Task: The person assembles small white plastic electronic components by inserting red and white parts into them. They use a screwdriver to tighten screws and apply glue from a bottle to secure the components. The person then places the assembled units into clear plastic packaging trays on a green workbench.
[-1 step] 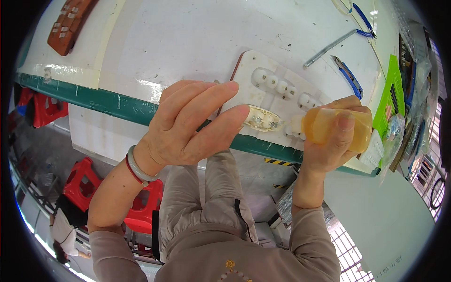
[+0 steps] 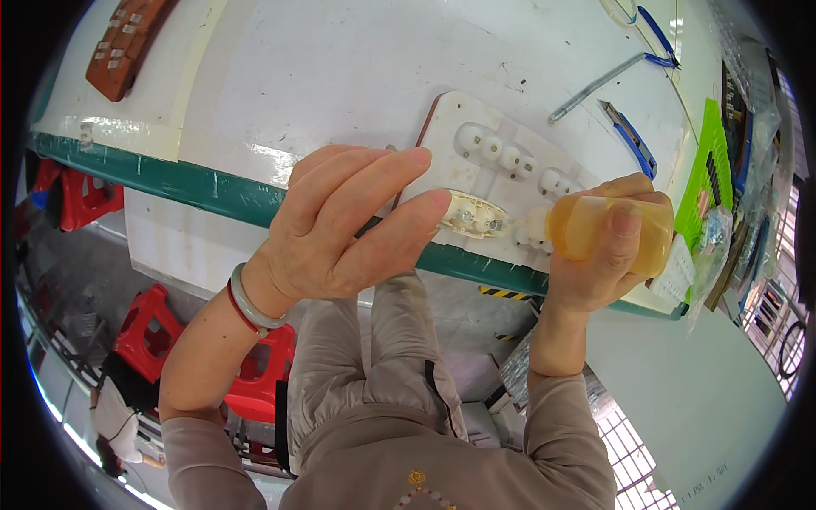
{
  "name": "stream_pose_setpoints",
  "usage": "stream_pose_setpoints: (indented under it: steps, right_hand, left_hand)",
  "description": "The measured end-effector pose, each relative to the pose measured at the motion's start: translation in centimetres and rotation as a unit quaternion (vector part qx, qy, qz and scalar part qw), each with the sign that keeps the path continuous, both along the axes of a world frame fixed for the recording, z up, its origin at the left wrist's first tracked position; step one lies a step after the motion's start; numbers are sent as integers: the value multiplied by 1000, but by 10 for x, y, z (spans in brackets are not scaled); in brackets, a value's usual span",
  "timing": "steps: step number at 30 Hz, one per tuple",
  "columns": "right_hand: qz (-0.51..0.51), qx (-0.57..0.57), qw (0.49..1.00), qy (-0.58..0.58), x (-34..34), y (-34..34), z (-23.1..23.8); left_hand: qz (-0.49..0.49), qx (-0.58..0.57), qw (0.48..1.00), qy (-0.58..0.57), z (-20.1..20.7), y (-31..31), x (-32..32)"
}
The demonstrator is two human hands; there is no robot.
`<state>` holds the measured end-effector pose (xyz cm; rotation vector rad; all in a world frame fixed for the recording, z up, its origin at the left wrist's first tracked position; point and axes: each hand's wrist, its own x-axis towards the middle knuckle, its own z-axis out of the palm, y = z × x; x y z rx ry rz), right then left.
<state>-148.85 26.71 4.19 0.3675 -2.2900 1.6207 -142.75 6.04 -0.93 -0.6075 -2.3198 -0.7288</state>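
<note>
My left hand (image 2: 348,217) reaches in from the left, its upper fingers stretched out. Its lowest fingertip meets the left end of a cream oval plastic shell (image 2: 466,223) with small clear pieces inside. What grips the shell from below is hidden. My right hand (image 2: 599,255) is closed around a soft translucent bottle (image 2: 582,226) of yellowish liquid, lying sideways with its pale nozzle (image 2: 529,228) towards the shell's right end. Beneath is a white fixture board (image 2: 446,123) with rounded white knobs (image 2: 501,153) set in recesses.
Beyond the board, a blue box cutter (image 2: 631,140) and blue-handled pliers (image 2: 661,58) lie on the white table (image 2: 323,59). A brown block (image 2: 119,55) with small clear pieces is at the far left. Bright green plastic (image 2: 712,170) stands at the right. Red stools (image 2: 144,331) are below.
</note>
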Motion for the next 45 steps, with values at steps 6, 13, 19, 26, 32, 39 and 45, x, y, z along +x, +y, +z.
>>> stream_pose_setpoints:
  steps: [6,13,19,26,32,39,45]
  right_hand:
    - [33,39,998,32,0,8,-1]
    - [91,40,995,15,9,12,4]
    - [6,-86,996,-22,11,11,2]
    - [186,-323,904,-209,-9,47,10]
    - [118,-375,860,-326,-43,49,36]
    - [209,-20,971,-112,-124,18,1]
    - [155,17,980,-122,-162,-12,-19]
  left_hand:
    - [2,-9,1000,-21,2,0,1]
    - [1,-16,999,-50,6,1,4]
    - [2,-28,998,-64,8,1,4]
    - [-19,36,975,-220,37,2,-6]
    - [-79,36,949,-302,60,18,-19]
    - [-147,-93,937,-304,89,29,-37]
    - [-131,-104,918,-358,97,34,-41]
